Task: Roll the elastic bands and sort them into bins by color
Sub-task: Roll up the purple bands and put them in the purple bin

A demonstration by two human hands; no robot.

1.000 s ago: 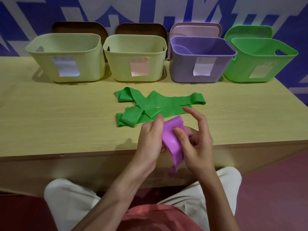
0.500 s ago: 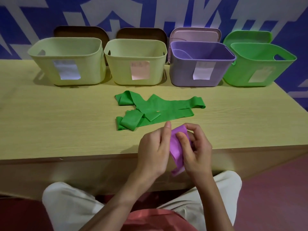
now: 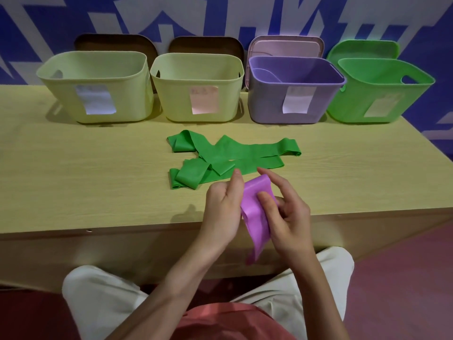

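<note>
Above the near edge of the wooden table (image 3: 73,192), the left hand (image 3: 221,212) and right hand (image 3: 285,214) pinch a smooth purple band (image 3: 255,212) between them, its tail hanging below the edge. The right thumb presses its face; the index finger lifts straight. Beyond lie flat green bands (image 3: 228,158), tangled. Farther back stand two pale yellow-green bins (image 3: 98,87), a purple bin (image 3: 291,92), apparently holding something, and a green bin (image 3: 377,92).
</note>
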